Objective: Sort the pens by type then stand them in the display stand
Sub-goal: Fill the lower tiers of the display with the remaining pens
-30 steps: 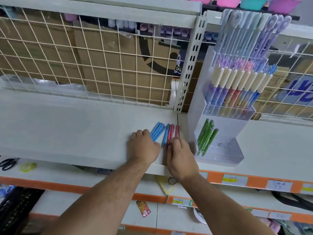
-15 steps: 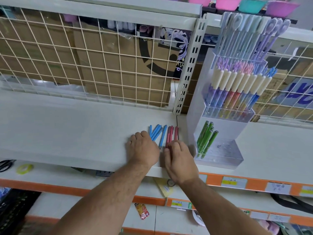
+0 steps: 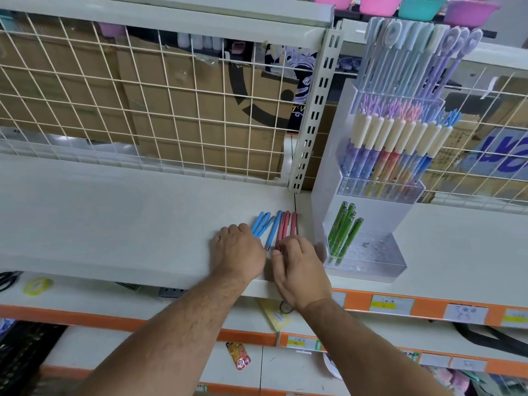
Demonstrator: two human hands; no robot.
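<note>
**pen_guy:** Anyone at the shelf (image 3: 114,212) right now? What are the hands doing?

**standing_right_there:** Yep, right next to it. Both hands are down near the front edge, over at the right end by the seam, close together but not quite touching. The left hand (image 3: 238,250) is knuckles up with the fingers tucked under, sitting on the near ends of the blue pens (image 3: 261,224). Honestly can't tell if it's gripping them or just resting on them. The right hand (image 3: 297,267) has its fingers curled over the near ends of the red pens (image 3: 287,227).

**pen_guy:** And the pens themselves?

**standing_right_there:** Flat on the shelf, pointing toward the wire grid (image 3: 143,110) at the back. Blues on the left, reds on the right. One blue lies a bit apart from its bunch, up against the reds, and its near tip pokes out between the two hands.

**pen_guy:** And the stand?

**standing_right_there:** The stand (image 3: 371,267) is just right of the reds, at the front edge. A few green pens (image 3: 344,232) lean in the left side of its lowest tier. The middle tier has a row of cream-capped pens (image 3: 400,138), and the top tier has tall pastel ones (image 3: 414,58).
</note>
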